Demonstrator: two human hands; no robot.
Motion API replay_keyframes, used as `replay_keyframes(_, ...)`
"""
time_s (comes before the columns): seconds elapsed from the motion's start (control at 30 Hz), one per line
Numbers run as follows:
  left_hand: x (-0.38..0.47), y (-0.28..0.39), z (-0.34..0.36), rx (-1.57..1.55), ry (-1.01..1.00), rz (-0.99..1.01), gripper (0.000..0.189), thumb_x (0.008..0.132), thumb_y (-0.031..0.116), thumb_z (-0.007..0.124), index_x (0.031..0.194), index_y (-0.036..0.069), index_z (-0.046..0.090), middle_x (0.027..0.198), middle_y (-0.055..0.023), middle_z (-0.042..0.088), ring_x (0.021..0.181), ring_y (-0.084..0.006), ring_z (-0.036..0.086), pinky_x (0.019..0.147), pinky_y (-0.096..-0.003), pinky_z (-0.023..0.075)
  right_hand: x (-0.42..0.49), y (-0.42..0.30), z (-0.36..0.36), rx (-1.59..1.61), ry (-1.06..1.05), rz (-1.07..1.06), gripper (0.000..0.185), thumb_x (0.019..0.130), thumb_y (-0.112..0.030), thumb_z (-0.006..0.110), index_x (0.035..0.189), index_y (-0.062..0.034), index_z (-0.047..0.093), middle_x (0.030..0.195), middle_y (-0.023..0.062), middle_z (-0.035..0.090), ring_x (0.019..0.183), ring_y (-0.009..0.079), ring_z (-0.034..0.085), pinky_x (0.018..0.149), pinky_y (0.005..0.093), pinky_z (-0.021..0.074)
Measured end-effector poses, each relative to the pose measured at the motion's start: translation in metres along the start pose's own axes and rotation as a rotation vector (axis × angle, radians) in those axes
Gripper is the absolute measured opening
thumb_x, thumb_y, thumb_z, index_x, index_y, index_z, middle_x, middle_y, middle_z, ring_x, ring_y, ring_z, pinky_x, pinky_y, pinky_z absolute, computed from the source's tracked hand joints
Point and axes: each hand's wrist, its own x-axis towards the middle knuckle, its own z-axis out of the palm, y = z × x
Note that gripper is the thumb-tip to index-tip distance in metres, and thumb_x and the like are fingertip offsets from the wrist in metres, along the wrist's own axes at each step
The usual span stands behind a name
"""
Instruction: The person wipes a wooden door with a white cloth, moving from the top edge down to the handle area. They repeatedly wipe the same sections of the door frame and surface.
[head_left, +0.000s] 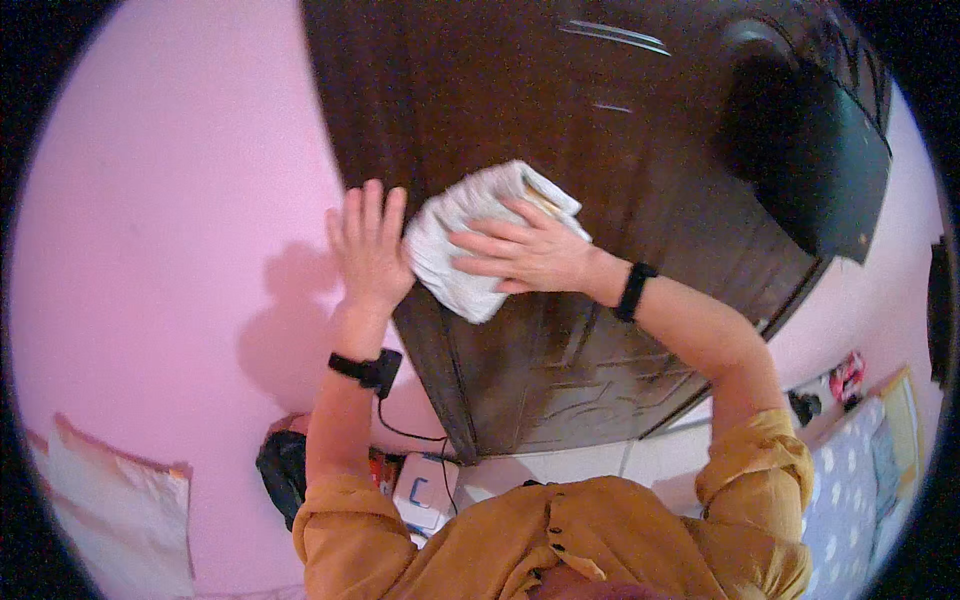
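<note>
A folded white cloth lies against the dark brown wooden door. My right hand, with a black band on its wrist, rests flat on the cloth with its fingers spread, pressing it rather than gripping it. My left hand is at the door's left edge beside the pink wall, fingers up and apart, its thumb side near the cloth. It holds nothing. A black device is strapped to the left wrist. The palm of my right hand is hidden.
A dark item hangs at the upper right of the door. Low on the left are a black bag, a white box and a black cable. At the lower right lies blue spotted fabric. Pale fabric is at the lower left.
</note>
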Motion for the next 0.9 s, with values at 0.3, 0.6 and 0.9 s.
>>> replay_keyframes(0.3,0.001,0.015,0.006,-0.064,0.078,-0.001,0.052,0.095,0.025,0.051,0.144,0.010,0.051,0.160,-0.0143,0.036,0.151,-0.0350,0.026,0.123,-0.0555,0.0150,0.075,0.108,-0.057,-0.144,0.675,0.552,0.069,0.074,-0.045,0.078,0.139,-0.0322,0.057,0.145,-0.0041,0.053,0.126,0.0195,0.049,0.101,0.0456,0.0321)
replay_keyframes(0.6,-0.026,0.042,0.008,-0.597,0.442,-0.179,0.012,0.094,0.001,0.053,0.097,0.004,0.064,0.102,-0.0130,0.065,0.098,-0.0344,0.060,0.089,-0.0443,0.0471,-0.002,-0.004,0.035,-0.035,0.406,0.285,0.072,0.080,-0.056,0.065,0.147,-0.0378,0.047,0.159,0.0009,0.039,0.138,0.0249,0.041,0.112,0.0587,0.0262)
replay_keyframes(0.9,0.035,0.150,0.016,-0.574,0.135,0.169,0.019,0.088,-0.002,0.059,0.105,0.003,0.067,0.116,-0.0133,0.063,0.109,-0.0328,0.057,0.095,-0.0457,0.0447,-0.183,-0.027,0.064,0.079,0.205,0.230,0.062,0.083,-0.048,0.070,0.140,-0.0325,0.053,0.159,-0.0034,0.040,0.137,0.0183,0.044,0.114,0.0492,0.0318)
